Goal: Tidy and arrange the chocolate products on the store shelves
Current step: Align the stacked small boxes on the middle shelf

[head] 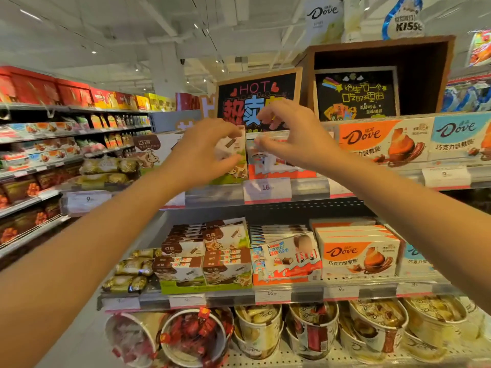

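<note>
Both forearms reach up to the top shelf (pixel 308 191). Just above its 16 price tag (pixel 267 188), the left hand (pixel 204 152) grips an upright white-and-brown chocolate box (pixel 233 150), fingers curled round it. Right of that tag, the right hand (pixel 289 136) hovers loosely curled over the Kinder boxes (pixel 276 166), apparently holding nothing.

White cow-print box (pixel 233 150) upright, top shelf.
</note>
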